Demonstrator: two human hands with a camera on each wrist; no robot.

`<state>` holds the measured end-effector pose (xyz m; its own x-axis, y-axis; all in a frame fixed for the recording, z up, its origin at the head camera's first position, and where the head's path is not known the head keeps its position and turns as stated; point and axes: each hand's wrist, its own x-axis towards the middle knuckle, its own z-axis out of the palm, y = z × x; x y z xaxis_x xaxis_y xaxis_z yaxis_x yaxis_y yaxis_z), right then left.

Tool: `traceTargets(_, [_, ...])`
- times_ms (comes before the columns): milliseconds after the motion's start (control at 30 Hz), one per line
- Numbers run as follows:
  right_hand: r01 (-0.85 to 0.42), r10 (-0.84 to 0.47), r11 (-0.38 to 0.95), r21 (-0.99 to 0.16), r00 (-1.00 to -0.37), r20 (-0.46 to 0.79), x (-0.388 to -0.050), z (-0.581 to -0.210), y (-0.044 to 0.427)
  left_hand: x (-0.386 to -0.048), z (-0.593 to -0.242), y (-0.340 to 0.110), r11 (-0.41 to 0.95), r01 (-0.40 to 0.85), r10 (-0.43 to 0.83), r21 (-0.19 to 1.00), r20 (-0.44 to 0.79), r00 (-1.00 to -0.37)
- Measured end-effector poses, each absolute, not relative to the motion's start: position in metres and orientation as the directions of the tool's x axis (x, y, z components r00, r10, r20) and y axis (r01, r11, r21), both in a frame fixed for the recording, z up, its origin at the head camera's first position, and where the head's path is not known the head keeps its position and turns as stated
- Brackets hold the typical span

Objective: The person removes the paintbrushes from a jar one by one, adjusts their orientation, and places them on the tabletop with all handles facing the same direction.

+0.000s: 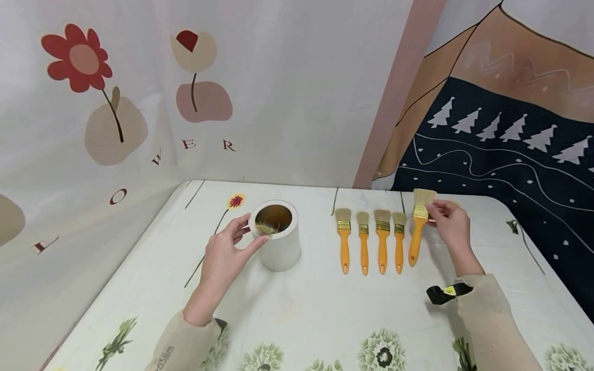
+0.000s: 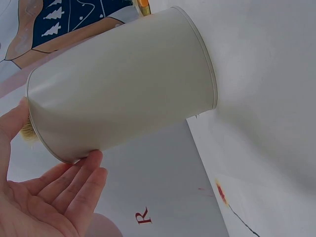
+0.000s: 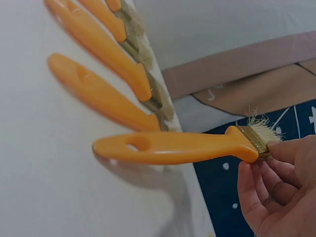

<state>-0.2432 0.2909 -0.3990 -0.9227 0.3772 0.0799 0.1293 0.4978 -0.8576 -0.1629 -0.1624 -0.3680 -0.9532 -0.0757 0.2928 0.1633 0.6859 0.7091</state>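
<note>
A white cylindrical pot [image 1: 280,252] stands upright on the table, and brush bristles [image 1: 266,229] show inside its mouth. My left hand [image 1: 226,253] holds the pot near its rim, thumb on the near side and fingers on the left. In the left wrist view the thumb and fingertips [image 2: 94,157] touch the rim end of the pot. At the right, my right hand [image 1: 451,224] pinches a wide orange-handled paintbrush [image 1: 419,221] by its metal band. Its bristles point away; in the right wrist view, the handle's end [image 3: 103,148] is close to the tabletop.
Several more orange-handled paintbrushes [image 1: 382,242] lie in a row between the pot and my right hand, bristles toward the back. The tabletop [image 1: 315,304] has a printed floral cover. Behind it hangs a patterned curtain [image 1: 297,103]. A black strap [image 1: 447,292] sits at my right sleeve.
</note>
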Motion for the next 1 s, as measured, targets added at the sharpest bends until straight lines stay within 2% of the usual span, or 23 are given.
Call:
traceTargets(433, [0.256,0.292,0.513,-0.819,-0.950,-0.113,-0.248,-0.415,0.305,-0.162,-0.367,-0.163,0.688,0.165,-0.069,0.707,0.290,-0.955])
traceTargets(1000, [0.288,0.245,0.575,-0.766,-0.954,-0.175,-0.250,-0.427,0.305,-0.163,-0.367,-0.163,0.693,0.164,-0.070,0.702,0.292,-0.954])
